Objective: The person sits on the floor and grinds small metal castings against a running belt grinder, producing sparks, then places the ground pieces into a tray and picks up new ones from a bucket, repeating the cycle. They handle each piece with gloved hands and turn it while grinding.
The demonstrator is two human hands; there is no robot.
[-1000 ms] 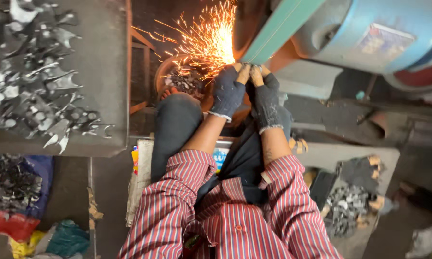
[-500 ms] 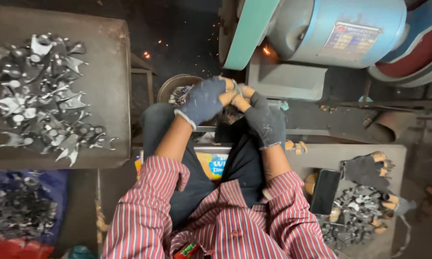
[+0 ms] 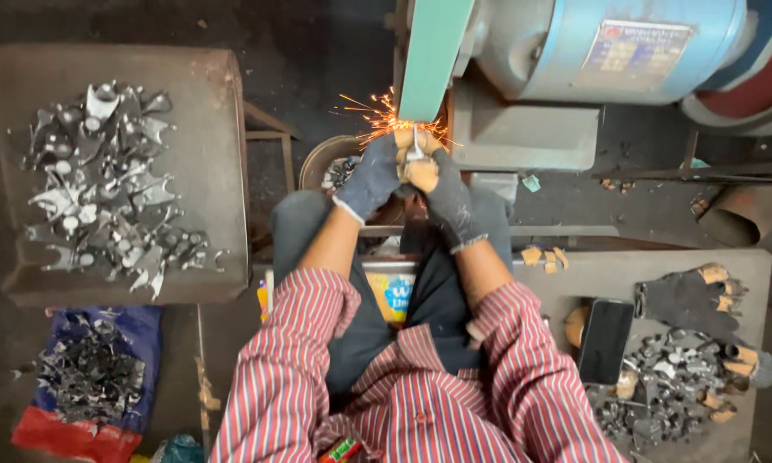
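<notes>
Both my hands wear dark gloves with bare fingertips. My left hand [image 3: 370, 177] and my right hand [image 3: 444, 193] together grip a small shiny metal piece [image 3: 415, 152] and press it against the lower end of a green sanding belt [image 3: 431, 60]. Orange sparks [image 3: 377, 120] fly off to the left at the contact point. The belt runs on a blue machine [image 3: 609, 51] just beyond my hands. Below my hands sits a round bowl [image 3: 326, 163] with metal bits, partly hidden by my left forearm.
A dark tray [image 3: 219, 171] at left holds several shiny metal parts [image 3: 111, 184]. A bag [image 3: 81, 377] of dark parts lies lower left. On the bench at right are a black phone [image 3: 604, 340], a spare glove [image 3: 690, 300] and a heap of metal parts [image 3: 677, 377].
One second ago a big spray of sparks flew; half a second ago my hands were off the belt. Now the piece is back on the belt with a small spray.
</notes>
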